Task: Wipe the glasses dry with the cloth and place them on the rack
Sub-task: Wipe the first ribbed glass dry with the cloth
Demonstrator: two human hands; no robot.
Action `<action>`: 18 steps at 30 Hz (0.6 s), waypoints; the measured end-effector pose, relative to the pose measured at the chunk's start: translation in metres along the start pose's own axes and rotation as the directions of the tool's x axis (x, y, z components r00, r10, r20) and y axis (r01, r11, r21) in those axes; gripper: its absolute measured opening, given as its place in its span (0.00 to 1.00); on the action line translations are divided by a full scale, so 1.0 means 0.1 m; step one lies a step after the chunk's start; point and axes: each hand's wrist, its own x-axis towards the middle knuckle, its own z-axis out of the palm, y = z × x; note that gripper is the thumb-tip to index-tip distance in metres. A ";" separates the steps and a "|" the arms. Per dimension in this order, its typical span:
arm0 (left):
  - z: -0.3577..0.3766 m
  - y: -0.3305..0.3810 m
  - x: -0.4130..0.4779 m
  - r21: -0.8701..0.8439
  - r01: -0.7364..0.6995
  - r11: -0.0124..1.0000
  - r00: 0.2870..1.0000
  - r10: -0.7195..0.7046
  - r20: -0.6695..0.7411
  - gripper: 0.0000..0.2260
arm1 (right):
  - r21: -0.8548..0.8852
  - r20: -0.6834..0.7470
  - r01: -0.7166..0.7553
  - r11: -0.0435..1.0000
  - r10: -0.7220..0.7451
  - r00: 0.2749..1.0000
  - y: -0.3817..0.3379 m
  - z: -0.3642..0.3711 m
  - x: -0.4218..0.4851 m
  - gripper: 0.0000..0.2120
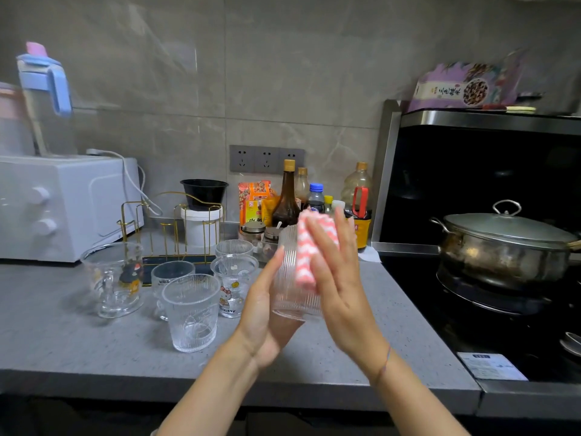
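Observation:
A ribbed clear glass (290, 278) is held upright above the grey counter between both hands. My left hand (267, 309) cups its left side and base. With straight fingers, my right hand (339, 278) presses a pink-and-white cloth (309, 247) against the glass's right side and rim. Several other glasses stand on the counter to the left: a ribbed one (191, 313) nearest, a cartoon-cat printed one (234, 287), a mug (171, 278), a large printed one (114, 278) and a ribbed one (234, 248) behind. The gold wire rack (171, 228) stands behind them with no glass on it.
A white microwave (63, 206) with a blue-lidded jug on top sits at the left. Sauce bottles (287, 196), jars and snack packs line the wall. A black stove with a lidded steel pot (506, 247) is on the right. The counter's front edge (220, 385) runs below my wrists.

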 end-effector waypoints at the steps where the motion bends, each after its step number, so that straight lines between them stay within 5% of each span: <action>1: -0.01 -0.01 -0.01 0.027 -0.003 1.000 1.000 0.003 -0.009 0.25 | 0.019 -0.002 -0.035 0.999 0.035 0.999 0.01 -0.03 0.06 0.20; 6: 0.02 0.02 -0.03 0.071 -0.053 0.996 0.998 0.055 -0.021 0.23 | 0.106 0.046 -0.041 0.994 0.036 0.998 0.01 0.01 0.00 0.22; 12: 0.00 0.11 0.04 -0.080 0.030 0.996 0.999 -0.031 -0.008 0.30 | 0.035 0.099 0.038 0.999 -0.041 0.994 -0.05 0.20 -0.47 0.23; 18: 0.02 0.08 0.04 -0.011 -0.010 1.000 1.000 0.010 -0.003 0.30 | -0.040 0.063 0.066 0.997 -0.064 0.996 -0.08 0.14 -0.34 0.23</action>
